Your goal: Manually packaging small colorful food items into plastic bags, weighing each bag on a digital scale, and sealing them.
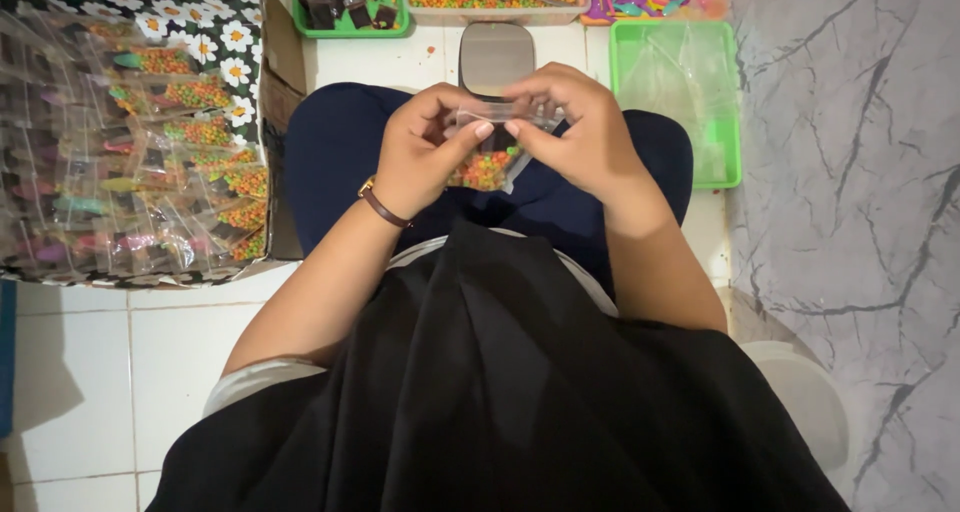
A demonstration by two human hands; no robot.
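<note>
While both my left hand (425, 152) and right hand (580, 132) pinch the filled clear pouch (487, 162) mid-frame, I judge sealing underway; next, press along its top.

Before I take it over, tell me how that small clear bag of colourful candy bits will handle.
The small clear bag, pinched at its top by the left hand and right hand, is thin film, so probably floppy and slick. Only its lower part looks filled, so likely light and bottom-heavy. If the top isn't sealed, tipping may spill it.

Prob. a home packing spot: tiled floor (90, 372), candy trays (350, 22), box of filled bags (130, 142)
</note>
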